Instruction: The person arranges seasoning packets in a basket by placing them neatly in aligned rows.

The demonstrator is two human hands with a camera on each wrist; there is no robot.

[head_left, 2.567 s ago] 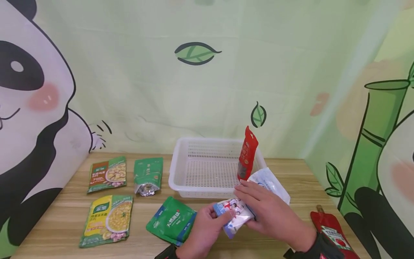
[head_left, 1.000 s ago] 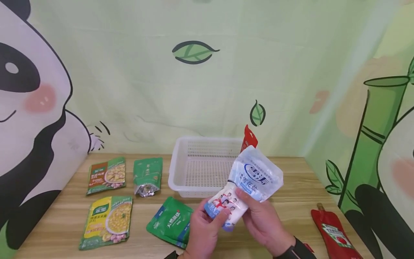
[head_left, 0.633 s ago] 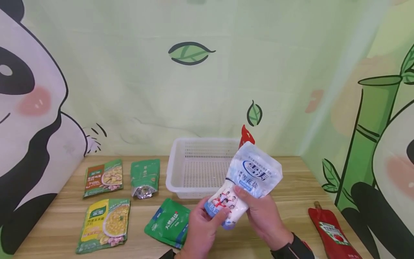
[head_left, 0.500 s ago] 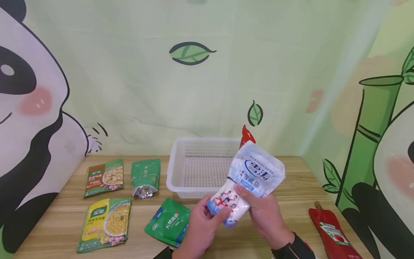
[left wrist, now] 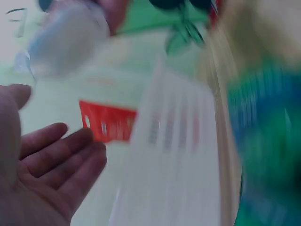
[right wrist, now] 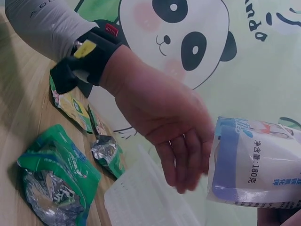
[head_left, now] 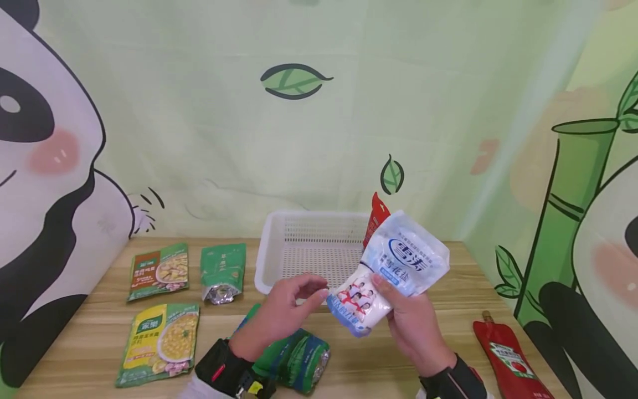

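The right hand (head_left: 416,321) grips the white bag (head_left: 394,269), whose long axis slants from a lower end just beside the left hand (head_left: 286,307) up and away past the right thumb. The left hand, fingers relaxed, holds nothing. Beyond both hands sits the basket (head_left: 263,255), its rim partly behind the bag; a green packet (head_left: 304,354) lies below the left.

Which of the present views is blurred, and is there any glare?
Left wrist: strong blur on the white bag and green pouch, the left hand is clearer; right wrist: mostly sharp, bright glints on silver foil; head: generally sharp, a pale streak on the backdrop.
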